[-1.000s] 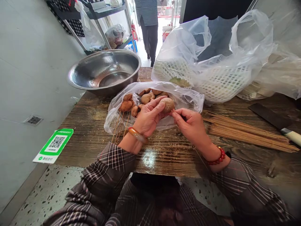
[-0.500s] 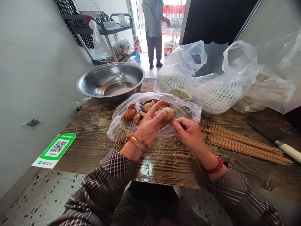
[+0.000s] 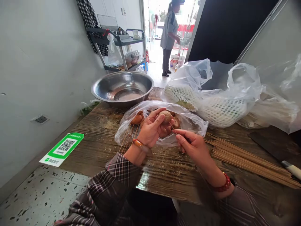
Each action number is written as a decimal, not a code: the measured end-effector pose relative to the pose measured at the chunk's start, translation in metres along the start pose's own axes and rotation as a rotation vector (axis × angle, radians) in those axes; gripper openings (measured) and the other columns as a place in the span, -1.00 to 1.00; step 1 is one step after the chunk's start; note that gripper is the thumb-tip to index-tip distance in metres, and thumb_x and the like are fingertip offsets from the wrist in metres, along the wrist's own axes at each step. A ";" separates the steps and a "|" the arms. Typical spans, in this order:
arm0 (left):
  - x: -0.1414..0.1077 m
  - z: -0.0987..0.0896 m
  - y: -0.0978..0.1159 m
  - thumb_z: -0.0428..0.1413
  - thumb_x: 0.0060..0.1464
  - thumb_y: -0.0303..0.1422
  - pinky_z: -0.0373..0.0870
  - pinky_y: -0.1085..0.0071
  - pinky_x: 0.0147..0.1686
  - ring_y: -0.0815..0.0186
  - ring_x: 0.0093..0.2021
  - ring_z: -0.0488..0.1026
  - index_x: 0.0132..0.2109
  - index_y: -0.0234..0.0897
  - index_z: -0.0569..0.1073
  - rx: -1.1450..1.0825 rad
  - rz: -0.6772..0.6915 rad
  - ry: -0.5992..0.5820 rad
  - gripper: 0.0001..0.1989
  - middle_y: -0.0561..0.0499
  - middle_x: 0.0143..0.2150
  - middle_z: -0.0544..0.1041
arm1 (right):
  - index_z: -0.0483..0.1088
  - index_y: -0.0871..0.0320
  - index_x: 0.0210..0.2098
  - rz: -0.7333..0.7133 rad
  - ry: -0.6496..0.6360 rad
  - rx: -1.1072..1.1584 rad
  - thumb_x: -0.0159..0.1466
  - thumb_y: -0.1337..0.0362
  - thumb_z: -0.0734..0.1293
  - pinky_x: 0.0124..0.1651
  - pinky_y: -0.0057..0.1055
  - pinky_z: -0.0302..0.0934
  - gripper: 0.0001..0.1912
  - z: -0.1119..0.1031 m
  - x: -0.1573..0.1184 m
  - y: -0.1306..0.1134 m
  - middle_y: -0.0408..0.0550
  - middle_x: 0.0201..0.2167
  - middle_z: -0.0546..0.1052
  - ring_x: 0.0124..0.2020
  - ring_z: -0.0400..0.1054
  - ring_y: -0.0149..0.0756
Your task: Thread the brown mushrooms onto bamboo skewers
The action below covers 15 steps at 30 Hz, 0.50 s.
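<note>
My left hand (image 3: 151, 128) holds a round, light-brown piece of food (image 3: 165, 116) with scored lines, over an open clear plastic bag (image 3: 124, 121). My right hand (image 3: 191, 142) pinches a thin wooden skewer (image 3: 172, 125), its upper end reaching the underside of the brown piece. Whether the tip is inside the piece is hard to tell. More reddish-brown pieces (image 3: 137, 118) lie in the bag. Several skewers (image 3: 127, 138) stick out of the bag's left side, near my left wrist. A pile of loose skewers (image 3: 249, 158) lies right of my right hand.
Behind the bag stands a steel basin (image 3: 122, 88). White net-wrapped items fill plastic bags (image 3: 221, 106) at the back right. A knife (image 3: 293, 169) lies at the right edge, and a green QR card (image 3: 63, 149) at the left. A person (image 3: 168, 37) stands by the doorway.
The view has shifted, so the scene sits lower and further right. My right hand has drawn down from the brown piece, and more skewer shows between them. The person in the doorway has turned.
</note>
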<state>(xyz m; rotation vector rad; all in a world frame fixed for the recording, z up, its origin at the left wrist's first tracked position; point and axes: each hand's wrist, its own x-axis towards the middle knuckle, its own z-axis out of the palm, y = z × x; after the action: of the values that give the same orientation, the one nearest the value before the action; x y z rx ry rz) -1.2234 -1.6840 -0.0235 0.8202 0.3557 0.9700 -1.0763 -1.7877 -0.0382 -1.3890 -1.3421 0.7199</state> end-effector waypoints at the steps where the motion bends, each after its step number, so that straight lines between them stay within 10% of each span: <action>1: 0.000 0.000 0.001 0.44 -0.04 -0.23 0.54 0.32 -0.09 0.28 -0.19 0.63 0.03 -0.27 0.51 -0.010 0.008 0.015 -0.49 -0.04 -0.16 0.64 | 0.62 0.15 -0.02 -0.032 0.022 -0.028 0.34 0.13 0.35 -0.55 -0.41 0.31 -0.66 0.001 0.000 0.001 -0.12 -0.55 0.58 -0.60 0.40 -0.33; 6: -0.002 0.003 0.002 0.46 -0.08 -0.22 0.54 0.36 -0.17 0.26 -0.21 0.64 0.00 -0.30 0.51 -0.044 -0.024 0.016 -0.47 -0.05 -0.19 0.64 | 0.66 0.03 -0.07 -0.237 0.130 -0.148 0.34 0.22 0.35 -0.09 -0.21 0.53 -0.74 0.002 0.000 0.004 -0.01 -0.14 0.71 -0.17 0.63 -0.12; 15: -0.003 0.004 -0.005 0.44 -0.04 -0.24 0.56 0.33 -0.19 0.23 -0.20 0.62 -0.01 -0.30 0.53 -0.031 -0.057 -0.005 -0.52 -0.06 -0.20 0.63 | 0.66 -0.02 -0.07 -0.233 0.194 -0.209 0.34 0.26 0.34 -0.04 -0.14 0.54 -0.74 0.001 -0.005 0.002 -0.05 -0.12 0.71 -0.15 0.64 -0.08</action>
<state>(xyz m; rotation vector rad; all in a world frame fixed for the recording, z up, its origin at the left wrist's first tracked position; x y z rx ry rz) -1.2197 -1.6901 -0.0250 0.7806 0.3571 0.9177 -1.0779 -1.7918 -0.0418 -1.3958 -1.4242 0.2886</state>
